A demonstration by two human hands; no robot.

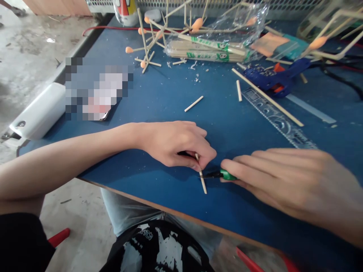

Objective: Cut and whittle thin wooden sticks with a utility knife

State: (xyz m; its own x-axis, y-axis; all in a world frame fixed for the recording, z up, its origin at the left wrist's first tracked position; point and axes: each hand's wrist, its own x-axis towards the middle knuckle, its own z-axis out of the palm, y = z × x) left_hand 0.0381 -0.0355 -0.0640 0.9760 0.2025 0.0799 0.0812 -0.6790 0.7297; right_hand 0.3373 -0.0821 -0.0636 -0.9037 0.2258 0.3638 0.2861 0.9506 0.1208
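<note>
My left hand [184,145] pinches a thin wooden stick [203,184] between thumb and forefinger, low over the blue table near its front edge. The stick's lower end points toward me. From the right, my right hand [280,177] is wrapped round a small tool with a green handle [227,175]. The tool's dark tip meets the stick just below my left fingertips. A short cut stick [194,104] lies beyond my left hand, and another short piece [239,90] lies farther right.
At the back stand stick frames with orange joints [197,24] beside wrapped stick bundles [207,51]. A blue glue gun [272,77], a long stick [266,96] and a clear ruler [279,119] lie at the right. A white clamp-like object [39,109] is at the left edge.
</note>
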